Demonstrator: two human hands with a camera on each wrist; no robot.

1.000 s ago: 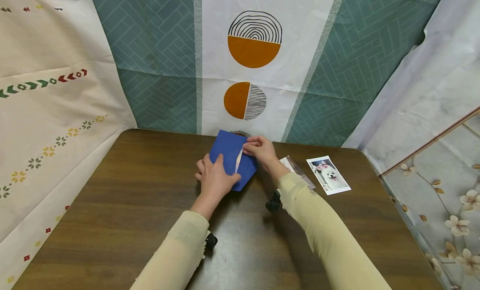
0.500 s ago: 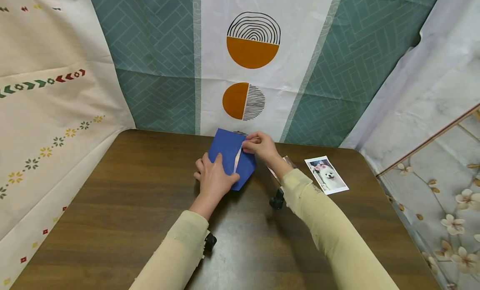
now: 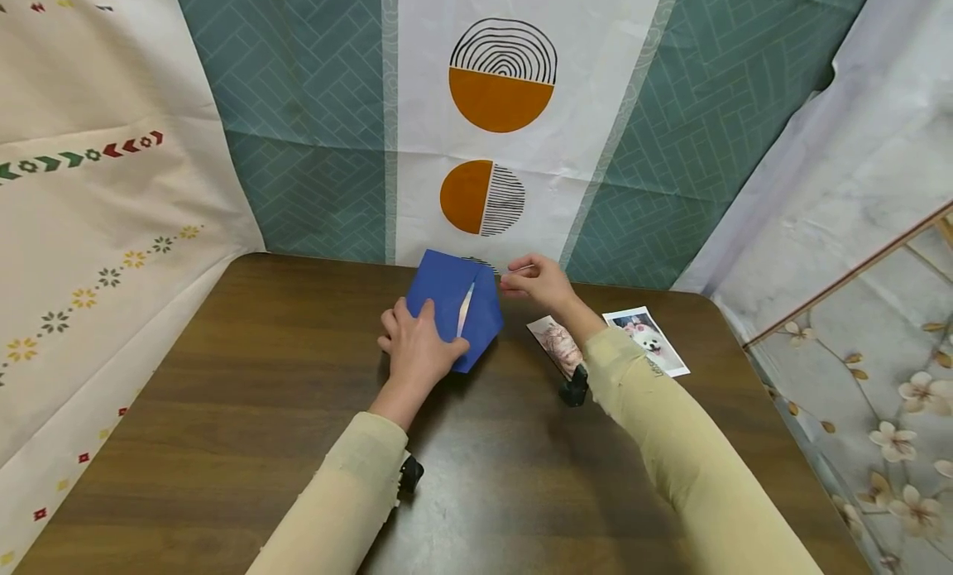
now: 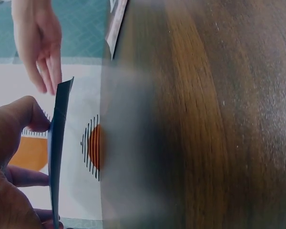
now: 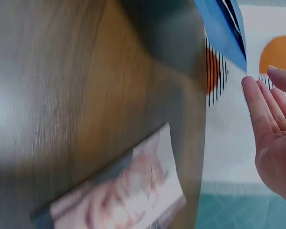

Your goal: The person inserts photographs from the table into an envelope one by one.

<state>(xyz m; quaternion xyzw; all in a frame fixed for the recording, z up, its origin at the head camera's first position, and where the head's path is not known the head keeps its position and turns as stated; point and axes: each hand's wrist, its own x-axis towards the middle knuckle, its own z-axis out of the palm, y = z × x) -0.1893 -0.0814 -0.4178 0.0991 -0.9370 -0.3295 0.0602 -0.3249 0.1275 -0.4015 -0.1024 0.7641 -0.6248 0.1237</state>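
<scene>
what left wrist hides, head shows: envelope (image 3: 450, 296) slit (image 3: 465, 310).

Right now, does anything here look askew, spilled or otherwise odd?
The blue envelope in the left hand gapes, a pale strip showing, so it looks unclosed. The dog photo and pink photo lie slanted. No spill shows.

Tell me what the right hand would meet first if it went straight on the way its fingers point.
Most likely the blue envelope, at its flap edge just ahead of the right hand's fingertips, though depth is unclear and they might pass slightly above it.
</scene>
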